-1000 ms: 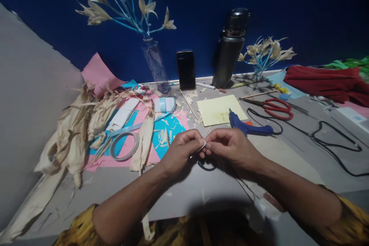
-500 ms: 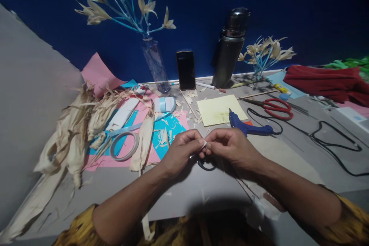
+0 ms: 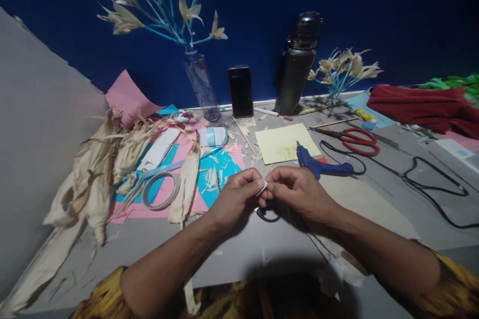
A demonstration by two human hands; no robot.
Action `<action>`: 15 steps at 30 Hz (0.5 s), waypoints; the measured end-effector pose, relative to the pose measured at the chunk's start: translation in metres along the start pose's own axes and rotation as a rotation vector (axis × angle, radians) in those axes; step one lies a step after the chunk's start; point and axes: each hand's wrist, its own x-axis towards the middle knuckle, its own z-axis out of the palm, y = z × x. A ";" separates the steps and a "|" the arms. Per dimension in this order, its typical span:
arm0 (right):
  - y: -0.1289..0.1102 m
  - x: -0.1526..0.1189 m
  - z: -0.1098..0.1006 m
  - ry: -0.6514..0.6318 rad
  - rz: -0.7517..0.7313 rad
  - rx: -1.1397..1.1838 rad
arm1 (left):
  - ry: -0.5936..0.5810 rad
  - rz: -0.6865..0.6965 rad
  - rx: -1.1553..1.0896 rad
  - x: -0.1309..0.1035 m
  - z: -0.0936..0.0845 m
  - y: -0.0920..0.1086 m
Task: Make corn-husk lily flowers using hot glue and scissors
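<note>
My left hand (image 3: 239,193) and my right hand (image 3: 294,188) meet at the middle, fingertips pinched together. Between them they grip a small white piece (image 3: 263,188), too small to tell if it is paper, tape or husk. Just below the fingers lies a black loop-shaped handle (image 3: 268,217), partly hidden by my hands. Beyond my right hand a blue hot glue gun (image 3: 322,163) rests on its side, its nozzle over a stained yellow paper (image 3: 280,142). Left of my hands is a strip of dried corn husk (image 3: 187,182), beside a roll of tape (image 3: 144,194).
Dried husks (image 3: 95,174) are heaped at left on pink and blue paper. A clear bottle (image 3: 202,84) with husk flowers, a phone (image 3: 240,92) and a steel flask (image 3: 297,70) stand along the wall. Red-handled scissors (image 3: 361,140), a black cord (image 3: 430,187) and red cloth (image 3: 419,107) lie right.
My hands stay almost in place, still pinching together. The white piece has turned slightly and shows a little more between the fingertips.
</note>
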 end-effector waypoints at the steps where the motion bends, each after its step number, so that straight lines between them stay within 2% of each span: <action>1: 0.000 0.000 0.000 0.002 -0.002 -0.010 | 0.005 0.003 -0.009 0.000 0.000 -0.001; 15: 0.003 0.002 -0.002 0.030 -0.006 -0.072 | 0.040 0.025 0.013 0.000 0.002 -0.003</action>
